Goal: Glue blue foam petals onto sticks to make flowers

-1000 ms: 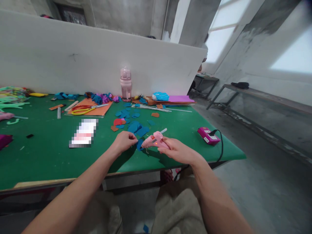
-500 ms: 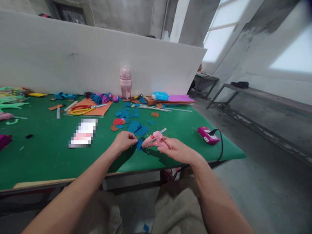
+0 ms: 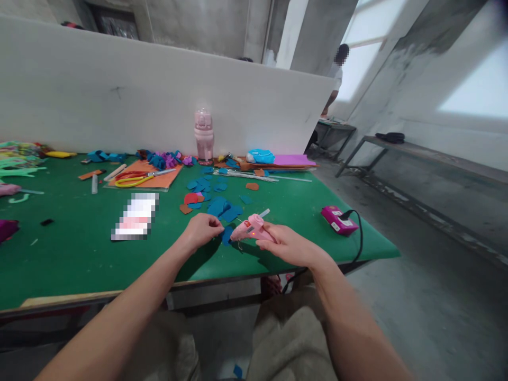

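My right hand is wrapped round a pink hot glue gun with a glue stick poking out of its back and a small light lit on its side. The gun's nozzle points left and meets a small blue felt piece. That piece is pinched at its left edge by the fingertips of my left hand, slightly above the table. Just beyond lie larger blue felt pieces, a red piece and a brown piece.
On the green table stand a pink bottle and a magenta power box with a black cord. Scissors lie on an orange sheet, near a blurred-out rectangle. A white board rises behind; a person stands beyond it.
A person has come into view behind the board at the upper right. Both my hands, the glue gun and the blue felt piece have stayed nearly still.
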Available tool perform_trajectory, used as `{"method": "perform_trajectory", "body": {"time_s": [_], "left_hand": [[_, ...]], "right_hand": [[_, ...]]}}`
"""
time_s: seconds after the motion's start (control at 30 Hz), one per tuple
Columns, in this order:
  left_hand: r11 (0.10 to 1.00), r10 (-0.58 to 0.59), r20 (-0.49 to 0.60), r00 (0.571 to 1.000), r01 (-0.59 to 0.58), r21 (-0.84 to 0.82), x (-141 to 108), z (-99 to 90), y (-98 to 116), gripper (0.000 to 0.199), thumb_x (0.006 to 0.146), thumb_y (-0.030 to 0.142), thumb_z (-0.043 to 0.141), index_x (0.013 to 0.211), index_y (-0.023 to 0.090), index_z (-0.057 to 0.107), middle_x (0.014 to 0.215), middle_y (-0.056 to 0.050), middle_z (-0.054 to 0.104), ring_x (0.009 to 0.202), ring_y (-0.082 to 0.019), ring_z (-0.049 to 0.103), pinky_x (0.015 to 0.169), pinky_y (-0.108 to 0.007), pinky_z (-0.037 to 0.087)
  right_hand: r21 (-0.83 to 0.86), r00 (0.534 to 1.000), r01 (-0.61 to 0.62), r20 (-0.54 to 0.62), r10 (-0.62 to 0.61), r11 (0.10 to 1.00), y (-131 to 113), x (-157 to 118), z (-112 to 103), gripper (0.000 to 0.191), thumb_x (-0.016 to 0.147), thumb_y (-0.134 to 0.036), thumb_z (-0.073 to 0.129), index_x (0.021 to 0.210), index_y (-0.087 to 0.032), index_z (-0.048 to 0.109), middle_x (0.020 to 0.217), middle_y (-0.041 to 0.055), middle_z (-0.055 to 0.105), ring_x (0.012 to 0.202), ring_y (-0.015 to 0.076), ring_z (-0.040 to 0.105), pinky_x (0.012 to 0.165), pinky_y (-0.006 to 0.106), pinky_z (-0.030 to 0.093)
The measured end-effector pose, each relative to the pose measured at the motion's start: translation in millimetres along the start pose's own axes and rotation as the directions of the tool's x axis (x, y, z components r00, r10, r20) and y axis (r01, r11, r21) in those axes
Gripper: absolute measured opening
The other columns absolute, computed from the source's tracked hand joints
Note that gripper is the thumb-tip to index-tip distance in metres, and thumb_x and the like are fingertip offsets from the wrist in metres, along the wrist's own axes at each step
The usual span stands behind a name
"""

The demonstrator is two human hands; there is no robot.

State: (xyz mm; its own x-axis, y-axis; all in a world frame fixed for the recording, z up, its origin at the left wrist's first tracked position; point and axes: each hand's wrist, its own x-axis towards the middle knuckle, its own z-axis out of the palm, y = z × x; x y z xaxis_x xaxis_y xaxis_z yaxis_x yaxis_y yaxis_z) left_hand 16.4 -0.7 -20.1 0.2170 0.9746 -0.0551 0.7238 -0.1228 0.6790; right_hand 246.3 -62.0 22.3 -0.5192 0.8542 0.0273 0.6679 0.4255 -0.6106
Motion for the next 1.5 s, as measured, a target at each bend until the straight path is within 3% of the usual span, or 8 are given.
{"method": "perform_trajectory", "body": {"time_s": [0.97, 1.5], "left_hand": [[1.000, -0.006, 0.009, 1.000, 0.007, -0.029, 0.5, 0.3, -3.6, 0.022, 0.062, 0.034, 0.055, 0.064, 0.015, 0.067, 0.056, -0.002, 0.063, 0.056, -0.015, 0.056, 0.051, -0.024, 0.037], [0.999, 0.000, 0.015, 1.000, 0.001, -0.038, 0.7, 0.2, -5.6, 0.022, 0.063, 0.034, 0.056, 0.064, 0.015, 0.066, 0.056, -0.002, 0.063, 0.056, -0.015, 0.055, 0.050, -0.023, 0.036]], "right_hand": [[-0.029, 0.999, -0.042, -0.022, 0.041, 0.999, -0.5, -1.9, -3.2, 0.030, 0.083, -0.031, 0.047, 0.108, -0.016, 0.056, 0.102, 0.0079, 0.063, 0.090, 0.0219, 0.056, 0.080, 0.031, 0.040], [0.034, 0.994, -0.095, -0.057, 0.097, 0.995, 0.2, -5.1, -8.6, 0.031, 0.082, -0.030, 0.048, 0.109, -0.016, 0.055, 0.091, 0.0058, 0.063, 0.081, 0.0196, 0.056, 0.074, 0.030, 0.041]]}}
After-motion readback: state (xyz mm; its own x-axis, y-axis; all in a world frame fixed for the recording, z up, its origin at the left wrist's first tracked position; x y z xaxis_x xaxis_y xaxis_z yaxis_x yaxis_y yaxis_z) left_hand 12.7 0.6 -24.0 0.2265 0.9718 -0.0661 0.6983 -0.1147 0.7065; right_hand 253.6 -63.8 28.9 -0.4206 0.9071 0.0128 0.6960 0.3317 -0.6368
